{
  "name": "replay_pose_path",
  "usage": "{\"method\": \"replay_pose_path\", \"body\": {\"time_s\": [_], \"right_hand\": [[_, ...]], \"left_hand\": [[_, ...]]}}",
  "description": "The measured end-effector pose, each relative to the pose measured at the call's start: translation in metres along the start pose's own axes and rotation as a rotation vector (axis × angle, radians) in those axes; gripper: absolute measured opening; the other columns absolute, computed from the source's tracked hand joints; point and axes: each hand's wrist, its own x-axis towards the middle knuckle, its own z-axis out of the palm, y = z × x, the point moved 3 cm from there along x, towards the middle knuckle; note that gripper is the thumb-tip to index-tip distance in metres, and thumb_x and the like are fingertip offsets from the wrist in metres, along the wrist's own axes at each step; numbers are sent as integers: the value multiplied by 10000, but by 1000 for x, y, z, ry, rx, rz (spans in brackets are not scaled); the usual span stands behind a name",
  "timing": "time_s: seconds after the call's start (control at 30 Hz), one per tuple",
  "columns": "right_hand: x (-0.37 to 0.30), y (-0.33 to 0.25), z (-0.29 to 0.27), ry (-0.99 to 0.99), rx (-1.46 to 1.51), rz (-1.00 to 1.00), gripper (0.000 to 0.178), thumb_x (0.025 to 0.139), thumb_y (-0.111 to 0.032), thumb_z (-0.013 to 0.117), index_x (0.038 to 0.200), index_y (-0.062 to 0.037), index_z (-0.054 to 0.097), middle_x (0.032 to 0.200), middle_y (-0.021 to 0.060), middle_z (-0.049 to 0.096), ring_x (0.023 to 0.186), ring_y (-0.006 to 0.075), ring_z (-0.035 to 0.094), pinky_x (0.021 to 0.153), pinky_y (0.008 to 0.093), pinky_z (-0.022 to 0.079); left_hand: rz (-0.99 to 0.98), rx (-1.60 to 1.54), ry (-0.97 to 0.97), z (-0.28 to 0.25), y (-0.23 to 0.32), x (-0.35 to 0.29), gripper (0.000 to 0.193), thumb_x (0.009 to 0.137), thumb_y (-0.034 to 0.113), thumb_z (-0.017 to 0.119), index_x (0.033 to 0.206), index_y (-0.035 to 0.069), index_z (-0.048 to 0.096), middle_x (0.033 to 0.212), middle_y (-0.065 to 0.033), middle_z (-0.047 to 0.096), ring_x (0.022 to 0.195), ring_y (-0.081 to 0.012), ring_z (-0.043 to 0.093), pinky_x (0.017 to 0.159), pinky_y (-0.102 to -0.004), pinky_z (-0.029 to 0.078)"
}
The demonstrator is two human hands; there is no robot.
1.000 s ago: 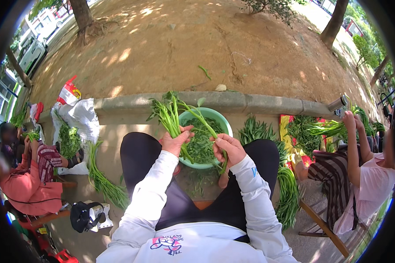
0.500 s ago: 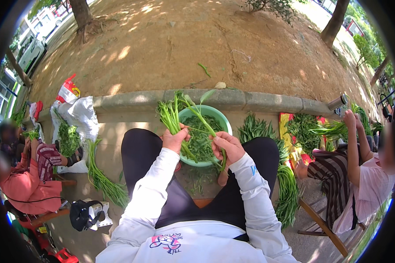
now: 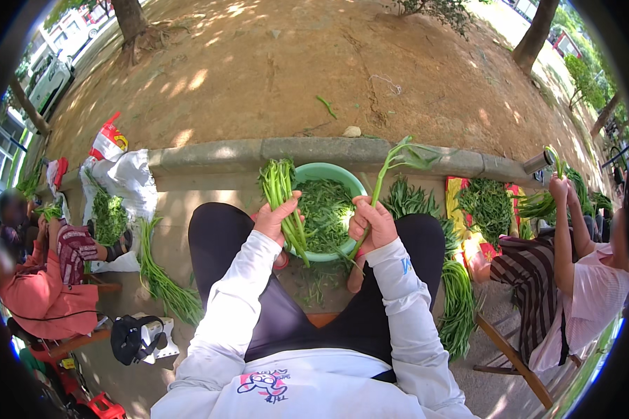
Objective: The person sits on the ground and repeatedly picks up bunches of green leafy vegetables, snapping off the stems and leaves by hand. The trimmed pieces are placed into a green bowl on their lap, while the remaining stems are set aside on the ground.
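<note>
My left hand (image 3: 278, 218) is closed round a bunch of green leafy-vegetable stems (image 3: 278, 188), which looks like water spinach. Its thumb presses across the stems, and the bunch tilts over the left rim of a pale green basin (image 3: 362, 197). In my right hand (image 3: 372, 222), thumb and fingers grip a single long stem (image 3: 381, 180) with leaves at its upper end, held nearly upright right of the basin. Cut leaves and short pieces (image 3: 321, 213) lie inside the basin, between my knees. The right hand's fingers are partly hidden behind the thumb.
Long stems (image 3: 164, 279) lie on the ground at left, and another pile (image 3: 458, 307) lies by my right knee. A kerb (image 3: 223, 160) runs behind the basin. One person (image 3: 38, 286) sits at left, another (image 3: 573, 279) at right holding greens. A black bag (image 3: 131, 340) rests lower left.
My hands have moved apart. The right hand has shifted right with one stem, now clear of the bunch. The bunch in my left hand has turned more upright.
</note>
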Motion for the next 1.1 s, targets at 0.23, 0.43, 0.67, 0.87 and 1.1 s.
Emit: {"method": "replay_pose_path", "body": {"time_s": [0.23,0.43,0.67,0.87,1.1], "right_hand": [[5,24,6,-40,-541,91,308,862,-269,588,1077,-53,538,858,42,575,744,135,565,642,268,461],[-2,27,29,-9,-294,246,361,894,-319,530,1123,-41,505,904,59,566,789,152,550,657,281,474],[8,21,8,-7,-120,247,304,905,-293,507,1049,-25,518,677,16,464,499,97,435,402,222,317],[7,-23,-4,220,65,-483,140,901,-177,525,989,-70,518,808,39,544,637,153,562,536,290,495],[2,-8,11,43,-139,-125,148,850,-151,577,956,-49,559,620,3,471,448,96,429,399,228,319]], "left_hand": [[6,229,-193,21,-9,-9,357,748,183,731,1036,23,593,789,4,583,659,-96,517,573,-233,413],[-71,369,-222,29,-10,-10,384,745,244,734,1034,30,598,807,17,599,613,-84,484,556,-214,389],[-114,281,-255,25,-6,-9,346,814,257,651,1065,29,583,728,34,510,569,-79,455,515,-225,370],[-113,-101,-17,3,-2,5,308,849,202,549,1073,-8,561,694,3,492,563,-113,478,505,-260,421],[-97,-72,-53,7,-3,1,288,818,166,642,1069,40,577,745,-13,568,690,-133,576,589,-288,498]]}}
